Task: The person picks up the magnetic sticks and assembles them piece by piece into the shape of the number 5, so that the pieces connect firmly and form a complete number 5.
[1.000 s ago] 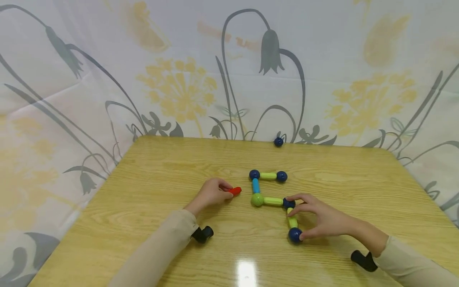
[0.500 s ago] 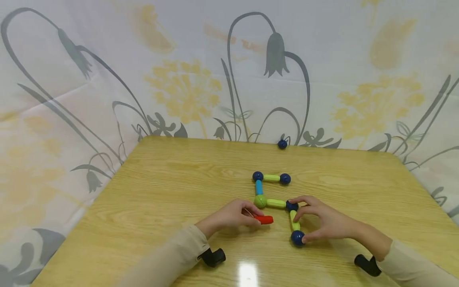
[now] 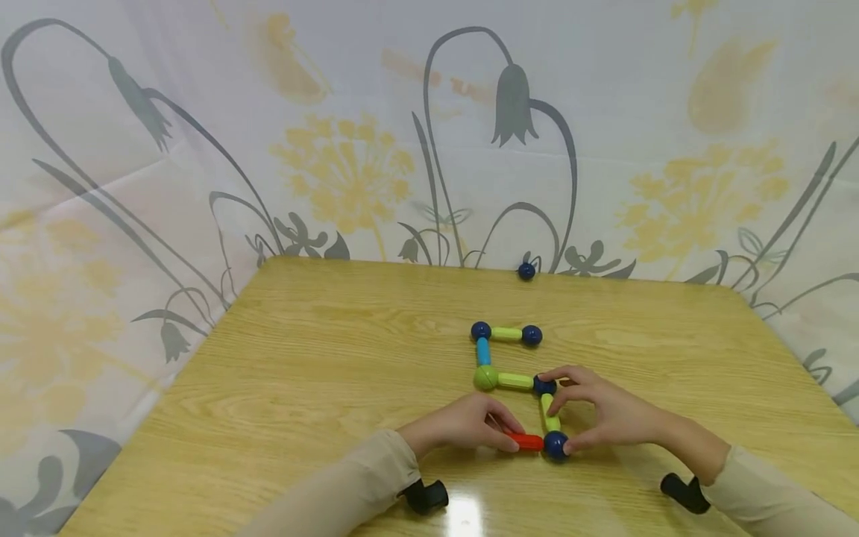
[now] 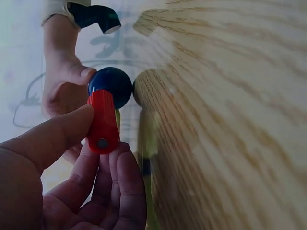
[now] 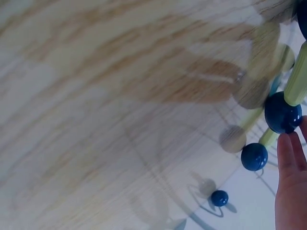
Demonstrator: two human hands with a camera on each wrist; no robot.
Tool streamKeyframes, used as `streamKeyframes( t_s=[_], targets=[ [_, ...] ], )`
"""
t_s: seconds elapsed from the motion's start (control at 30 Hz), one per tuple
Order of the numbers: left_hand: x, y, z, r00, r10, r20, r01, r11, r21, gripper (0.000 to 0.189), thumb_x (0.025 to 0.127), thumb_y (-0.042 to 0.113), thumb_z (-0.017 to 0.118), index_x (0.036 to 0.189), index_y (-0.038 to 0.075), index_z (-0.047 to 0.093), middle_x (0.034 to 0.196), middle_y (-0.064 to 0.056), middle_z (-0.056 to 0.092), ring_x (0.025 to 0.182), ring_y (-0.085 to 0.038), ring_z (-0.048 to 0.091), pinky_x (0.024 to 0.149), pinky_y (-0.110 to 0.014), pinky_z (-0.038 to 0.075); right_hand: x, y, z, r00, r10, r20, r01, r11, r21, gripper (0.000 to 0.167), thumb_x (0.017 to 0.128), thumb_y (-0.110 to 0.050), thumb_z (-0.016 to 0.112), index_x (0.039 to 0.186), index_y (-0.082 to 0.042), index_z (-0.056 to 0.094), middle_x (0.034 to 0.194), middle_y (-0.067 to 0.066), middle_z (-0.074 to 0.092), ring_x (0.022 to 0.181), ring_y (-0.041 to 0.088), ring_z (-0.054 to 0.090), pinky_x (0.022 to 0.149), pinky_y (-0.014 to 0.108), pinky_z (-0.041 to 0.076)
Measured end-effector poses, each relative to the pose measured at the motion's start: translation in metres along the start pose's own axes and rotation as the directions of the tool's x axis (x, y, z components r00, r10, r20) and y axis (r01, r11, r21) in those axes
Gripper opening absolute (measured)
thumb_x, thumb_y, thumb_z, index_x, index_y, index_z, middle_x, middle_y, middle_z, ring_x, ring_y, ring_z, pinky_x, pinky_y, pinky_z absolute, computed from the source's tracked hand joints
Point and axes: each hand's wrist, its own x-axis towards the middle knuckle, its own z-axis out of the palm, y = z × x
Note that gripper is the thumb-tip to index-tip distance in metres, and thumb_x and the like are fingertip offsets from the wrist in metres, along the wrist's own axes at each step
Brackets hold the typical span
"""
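My left hand pinches a red magnetic rod between thumb and fingers. A silvery disc shows in the rod's near end in the left wrist view, and its far end is right at the nearest dark blue ball. My right hand spans a chain of magnetic rods and balls, its thumb on that nearest ball and fingertips on the middle dark blue ball. A yellow-green rod links these two balls. From the middle ball the chain runs through another yellow-green rod to a green ball.
Beyond the green ball, a light blue rod, a dark blue ball, a yellow-green rod and an end ball continue the chain. A loose dark blue ball lies at the table's back edge, against the flower-printed cloth.
My left hand has carried the red rod rightward and toward me, from left of the chain to the nearest blue ball. The right hand has kept its place on the chain.
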Motion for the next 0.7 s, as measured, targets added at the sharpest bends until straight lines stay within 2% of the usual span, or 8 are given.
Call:
streamKeyframes(
  t_s=[0.23,0.47,0.6,0.7],
  targets=[
    [0.005,0.004,0.003,1.0,-0.006,0.005,0.005,0.999,0.05,0.015,0.08,0.012,0.074,0.094,0.008,0.073,0.076,0.009,0.063,0.069,-0.003,0.056,0.069,-0.017,0.044,-0.001,0.003,0.001,1.0,0.005,-0.007,-0.005,1.0,0.009,0.03,0.074,-0.038,0.078,0.099,-0.032,0.062,0.133,0.009,0.043,0.116,0.029,0.043,0.085,0.042,0.043],
    [0.003,0.003,0.002,1.0,0.015,-0.022,-0.015,1.0,0.02,0.015,0.078,0.011,0.076,0.092,0.008,0.073,0.076,0.009,0.064,0.069,-0.003,0.057,0.068,-0.017,0.045,0.0,0.004,0.0,1.0,-0.008,-0.004,0.008,1.0,0.001,0.03,0.074,-0.039,0.077,0.099,-0.031,0.063,0.132,0.009,0.044,0.115,0.03,0.042,0.085,0.042,0.043],
    [0.002,0.001,-0.005,0.997,0.021,-0.073,-0.021,1.0,0.004,0.012,0.081,0.014,0.074,0.091,0.009,0.072,0.076,0.008,0.063,0.068,-0.005,0.057,0.063,-0.02,0.046,0.0,0.003,-0.001,1.0,0.0,0.002,0.0,1.0,0.011,0.029,0.075,-0.041,0.076,0.099,-0.031,0.063,0.133,0.009,0.043,0.116,0.03,0.042,0.087,0.042,0.042],
    [0.003,-0.002,-0.015,0.988,0.023,-0.154,-0.026,0.999,-0.019,0.01,0.083,0.016,0.073,0.09,0.009,0.071,0.078,0.007,0.062,0.069,-0.007,0.056,0.061,-0.022,0.046,0.0,0.003,-0.001,1.0,0.014,0.012,-0.014,1.0,0.015,0.029,0.075,-0.042,0.075,0.099,-0.031,0.063,0.133,0.01,0.043,0.116,0.03,0.041,0.088,0.041,0.042]
  ],
)
